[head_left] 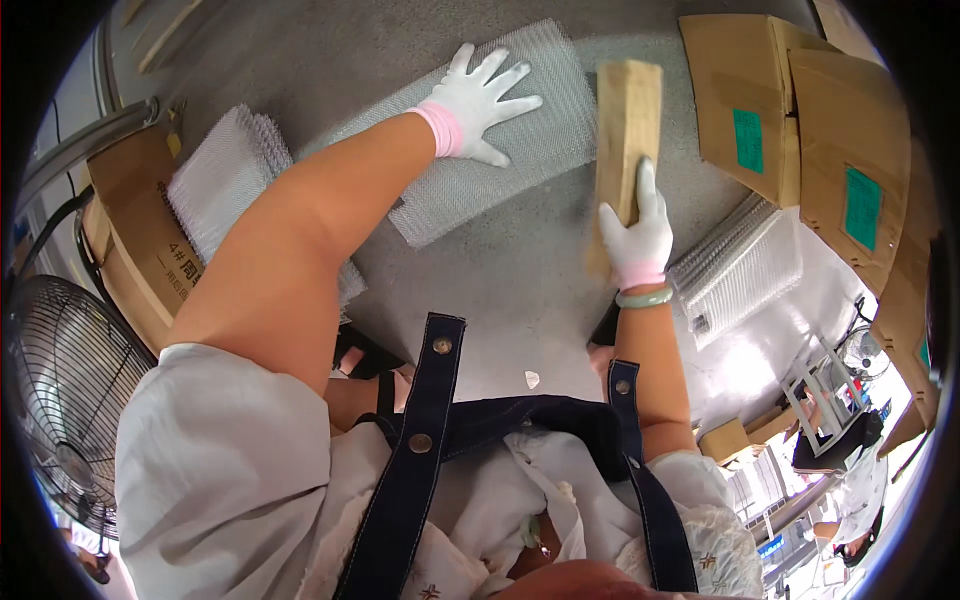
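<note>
I see the left hand, fingers apart, flat on the textured sheet on the floor, seemingly steadying it. The right hand clamps the wooden block beside the sheet, likely for control.

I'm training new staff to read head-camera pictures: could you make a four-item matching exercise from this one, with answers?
Things:
1. Left hand
2. Right hand
3. Large black fan
4. Green labels

Places or states:
A. On cardboard boxes at the picture's right
B. Fingers spread over a mesh-like sheet
C. At the picture's left edge
D. Grasping a wooden block

Pairs: 1-B, 2-D, 3-C, 4-A
</note>
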